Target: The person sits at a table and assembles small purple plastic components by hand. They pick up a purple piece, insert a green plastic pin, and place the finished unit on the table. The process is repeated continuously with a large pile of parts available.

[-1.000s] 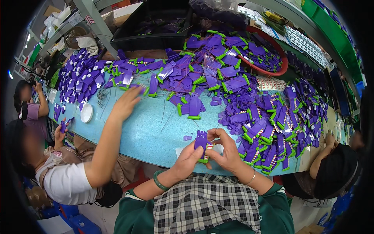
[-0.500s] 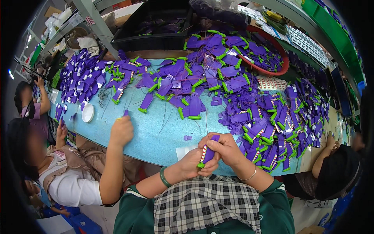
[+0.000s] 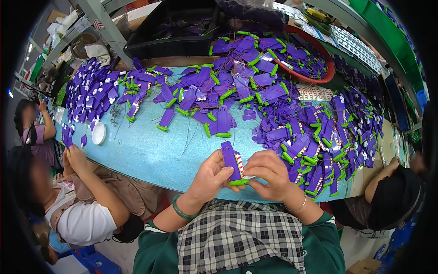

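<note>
My left hand [image 3: 206, 177] grips a purple wing-shaped plastic piece [image 3: 231, 160] between thumb and fingers, in front of my apron at the table's near edge. The piece stands nearly upright. A red-and-white striped strip [image 3: 239, 165] runs along its right side, and a bright green tube-like part [image 3: 238, 182] forms its lower end. My right hand [image 3: 273, 176] is closed in a pinch beside the strip, just above the green end. Whatever its fingertips hold, if anything, is too small to make out.
Loose purple-and-green pieces [image 3: 319, 150] pile up at right and across the blue tabletop [image 3: 150, 150]. Behind them stand a red basin [image 3: 332, 68] and a black crate [image 3: 171, 48]. A white bowl [image 3: 99, 134] sits left, near a co-worker's hands [image 3: 75, 160]. Another person sits at right.
The piece has swung upright and moved slightly left in my left hand, its striped side now facing right. My right hand has shifted from its top to the striped side.
</note>
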Demonstrator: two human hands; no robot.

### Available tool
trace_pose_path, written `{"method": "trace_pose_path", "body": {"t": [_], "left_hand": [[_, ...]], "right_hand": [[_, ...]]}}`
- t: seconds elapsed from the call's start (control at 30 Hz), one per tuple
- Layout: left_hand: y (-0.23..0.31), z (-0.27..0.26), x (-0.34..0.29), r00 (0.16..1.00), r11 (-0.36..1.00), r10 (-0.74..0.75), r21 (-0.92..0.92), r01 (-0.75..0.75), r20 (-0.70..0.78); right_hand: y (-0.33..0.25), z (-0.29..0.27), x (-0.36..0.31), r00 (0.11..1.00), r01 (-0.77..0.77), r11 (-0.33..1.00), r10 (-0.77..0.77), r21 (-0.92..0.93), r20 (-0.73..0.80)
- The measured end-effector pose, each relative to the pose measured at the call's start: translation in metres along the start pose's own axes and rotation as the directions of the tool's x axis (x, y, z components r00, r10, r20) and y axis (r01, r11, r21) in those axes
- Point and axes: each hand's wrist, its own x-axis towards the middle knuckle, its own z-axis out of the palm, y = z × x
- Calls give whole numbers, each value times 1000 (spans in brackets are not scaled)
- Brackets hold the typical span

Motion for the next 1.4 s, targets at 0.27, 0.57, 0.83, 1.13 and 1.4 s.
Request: {"method": "trace_pose_path", "body": {"t": [0.27,0.57,0.83,1.13,1.4], "left_hand": [[-9,-4,-4,998,1000,12,11,-12,61],[-8,-2,-4,963,958,266,-95,-270,-47],[-12,-4,-5,992,992,120,-24,-121,-50],[-7,2,-5,987,987,134,105,-125,-84],[-8,1,-3,990,969,129,220,-114,-56]], "right_hand": [[-2,11,-8,991,71,997,-74,-33,-112],[-6,41,-28,990,108,992,-114,65,88],[1,10,-10,966,-204,941,239,270,-103],[1,12,-14,871,-456,795,491,399,17],[6,5,-12,861,-507,807,455,302,229]]}}
